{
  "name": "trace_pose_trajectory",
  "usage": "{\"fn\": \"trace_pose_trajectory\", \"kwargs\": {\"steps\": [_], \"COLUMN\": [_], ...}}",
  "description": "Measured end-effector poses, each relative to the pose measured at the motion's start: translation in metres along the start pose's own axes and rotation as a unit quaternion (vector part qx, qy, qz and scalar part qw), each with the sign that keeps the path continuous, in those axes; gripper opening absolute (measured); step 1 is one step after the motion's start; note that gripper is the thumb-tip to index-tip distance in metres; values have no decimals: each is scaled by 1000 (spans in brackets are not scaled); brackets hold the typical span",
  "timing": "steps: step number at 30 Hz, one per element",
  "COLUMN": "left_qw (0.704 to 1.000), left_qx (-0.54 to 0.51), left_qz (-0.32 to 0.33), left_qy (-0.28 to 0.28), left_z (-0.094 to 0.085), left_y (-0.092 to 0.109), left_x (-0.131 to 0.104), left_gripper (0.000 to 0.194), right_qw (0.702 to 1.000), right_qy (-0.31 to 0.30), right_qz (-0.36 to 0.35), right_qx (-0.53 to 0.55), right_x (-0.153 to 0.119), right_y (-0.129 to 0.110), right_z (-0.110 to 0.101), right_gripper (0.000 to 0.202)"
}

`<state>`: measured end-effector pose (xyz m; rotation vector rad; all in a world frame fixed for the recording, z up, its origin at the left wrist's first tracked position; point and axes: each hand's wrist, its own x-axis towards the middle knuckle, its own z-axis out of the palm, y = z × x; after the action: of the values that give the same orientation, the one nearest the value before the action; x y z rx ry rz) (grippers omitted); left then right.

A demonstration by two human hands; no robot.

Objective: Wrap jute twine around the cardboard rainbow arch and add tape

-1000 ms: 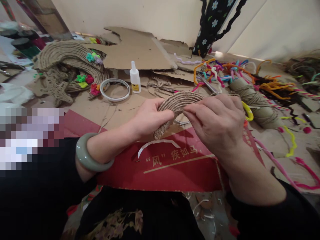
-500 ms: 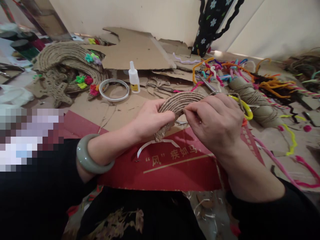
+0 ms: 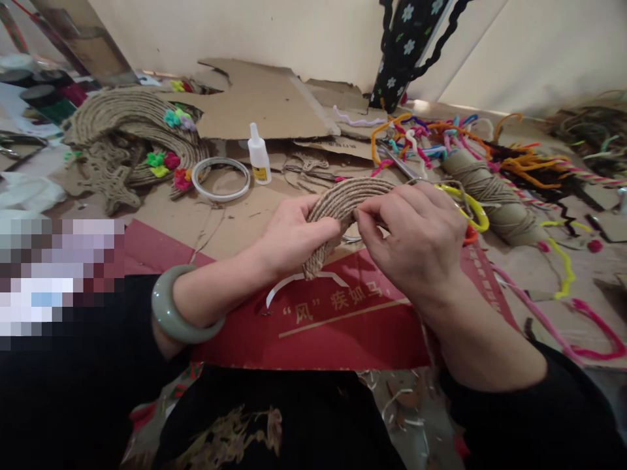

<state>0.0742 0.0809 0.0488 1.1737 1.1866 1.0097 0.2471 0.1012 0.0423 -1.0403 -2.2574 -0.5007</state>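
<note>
A curved band of twine rows (image 3: 350,196) is held above a red board (image 3: 313,339) with gold lettering. My left hand (image 3: 298,232) grips its left end, thumb on top. At its inner edge, the thumb and fingertips of my right hand (image 3: 416,228) are pinched together; whatever lies between them is too small to make out. A white curved strip (image 3: 289,279) rests on the board below the band. Behind my left hand stand a small white glue bottle (image 3: 259,156) and a roll of tape (image 3: 221,179).
Twine pieces with colourful flowers (image 3: 132,121) lie at the left. Cut cardboard (image 3: 259,98) is at the back. To the right are a twine spool (image 3: 494,196), scissors (image 3: 399,161), yellow rings (image 3: 475,212) and bright pipe cleaners (image 3: 533,166).
The whole view has shifted slightly, so most things appear a little further left. Both hands keep their hold at the twine band, with hardly any movement relative to it.
</note>
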Motion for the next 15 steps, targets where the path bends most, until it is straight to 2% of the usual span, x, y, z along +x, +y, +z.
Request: {"fn": "trace_pose_trajectory", "kwargs": {"steps": [8,15], "left_qw": [999,998], "left_qx": [17,19], "left_qz": [31,63], "left_qy": [19,14], "left_z": [1,2], "left_y": [-7,-7], "left_x": [0,0], "left_gripper": [3,2], "right_qw": [999,996], "right_qy": [25,13], "right_qz": [28,55], "right_qx": [37,76], "right_x": [0,0], "right_y": [1,1], "right_z": [8,7], "right_gripper": [21,18]}}
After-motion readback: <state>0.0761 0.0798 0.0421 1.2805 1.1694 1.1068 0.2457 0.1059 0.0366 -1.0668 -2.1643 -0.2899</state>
